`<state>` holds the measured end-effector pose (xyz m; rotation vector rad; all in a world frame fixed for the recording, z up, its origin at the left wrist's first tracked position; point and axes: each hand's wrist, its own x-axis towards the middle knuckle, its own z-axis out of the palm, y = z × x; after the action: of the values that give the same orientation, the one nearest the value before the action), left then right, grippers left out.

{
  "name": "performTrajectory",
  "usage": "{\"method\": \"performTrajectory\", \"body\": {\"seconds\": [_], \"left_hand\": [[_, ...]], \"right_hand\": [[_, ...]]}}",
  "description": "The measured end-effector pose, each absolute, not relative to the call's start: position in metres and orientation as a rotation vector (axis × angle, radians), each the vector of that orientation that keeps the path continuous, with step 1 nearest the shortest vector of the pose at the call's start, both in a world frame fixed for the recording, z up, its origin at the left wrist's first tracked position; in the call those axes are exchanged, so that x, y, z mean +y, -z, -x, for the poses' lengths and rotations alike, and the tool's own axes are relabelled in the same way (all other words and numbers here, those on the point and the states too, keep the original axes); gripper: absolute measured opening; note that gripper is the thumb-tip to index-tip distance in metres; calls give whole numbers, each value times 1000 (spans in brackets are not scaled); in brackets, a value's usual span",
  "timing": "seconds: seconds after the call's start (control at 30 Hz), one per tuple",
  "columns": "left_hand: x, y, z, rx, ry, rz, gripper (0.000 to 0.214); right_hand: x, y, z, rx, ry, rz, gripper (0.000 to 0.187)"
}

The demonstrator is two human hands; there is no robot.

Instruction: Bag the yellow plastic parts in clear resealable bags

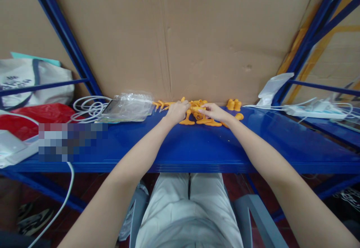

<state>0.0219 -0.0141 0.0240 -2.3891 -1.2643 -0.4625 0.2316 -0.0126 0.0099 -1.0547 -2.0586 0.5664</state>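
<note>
At the back of the blue shelf lies a pile of orange plastic pieces (200, 117), some T-shaped and some like small cups. My left hand (177, 112) is closed at the pile's left side, with the end of an orange piece (183, 99) poking out above its fingers. On the other side, my right hand (214, 112) pinches an orange plastic piece (197, 109) between thumb and fingers. More orange pieces with thin metal-looking ends (161, 106) lie left of my left hand. Two orange cup-like pieces (234, 105) stand to the right, near a rounded orange piece (239, 117).
A cardboard sheet (197, 42) walls the back of the blue shelf (180, 150). Clear plastic bags (131, 103), a coiled white cable (88, 109) and a red bag (45, 113) lie left. A white power strip (316, 111) with cables lies right. Blue posts (66, 34) frame the space.
</note>
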Motion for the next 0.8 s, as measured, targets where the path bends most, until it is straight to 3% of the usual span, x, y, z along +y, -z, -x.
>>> {"method": "performTrajectory", "body": {"seconds": [0.37,0.6,0.8], "left_hand": [[-9,-21,-22,-1289,394,2398,35],[-4,-24,-22,-1538,431,2521,31],[3,-31,-17,-1617,533,2934,19]], "right_hand": [[-14,-12,-226,-2244,-48,1224,24],[-30,-23,-219,-2378,590,1302,30],[-24,-19,-225,-2375,929,1142,29]]}}
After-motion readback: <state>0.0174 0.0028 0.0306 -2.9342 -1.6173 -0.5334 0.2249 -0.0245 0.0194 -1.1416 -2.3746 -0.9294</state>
